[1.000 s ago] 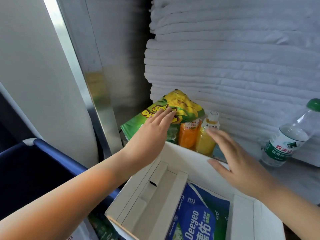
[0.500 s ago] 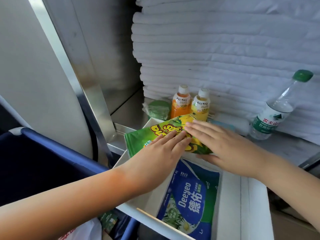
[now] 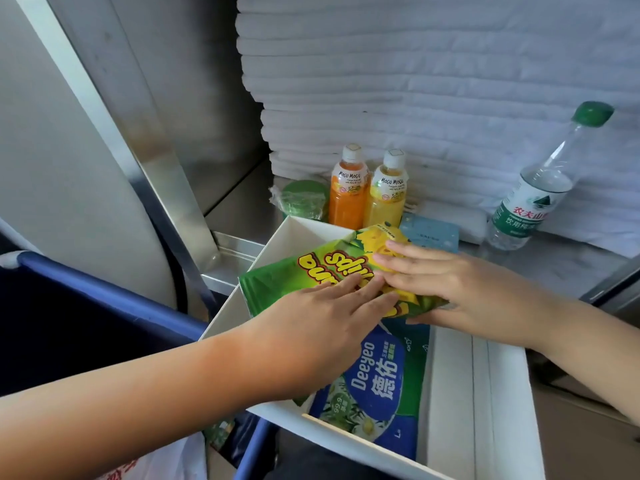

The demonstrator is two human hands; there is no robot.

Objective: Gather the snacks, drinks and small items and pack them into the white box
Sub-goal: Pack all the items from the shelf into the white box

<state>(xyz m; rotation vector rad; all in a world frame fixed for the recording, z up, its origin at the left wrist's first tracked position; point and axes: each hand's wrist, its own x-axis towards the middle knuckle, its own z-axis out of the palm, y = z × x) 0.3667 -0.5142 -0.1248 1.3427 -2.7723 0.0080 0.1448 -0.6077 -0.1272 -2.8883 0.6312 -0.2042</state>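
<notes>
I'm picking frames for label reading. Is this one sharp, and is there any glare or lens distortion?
Head view: labels on the chips bag, juice bottles and wipes pack are sharp; glare streaks the metal post; post and water bottle lean outward, likely wide-lens distortion; towels look soft.

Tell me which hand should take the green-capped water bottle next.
Probably right. The water bottle leans at the far right of the shelf, nearer the right hand; the left hand lies flat on the chip bag and would have to cross over.
</notes>
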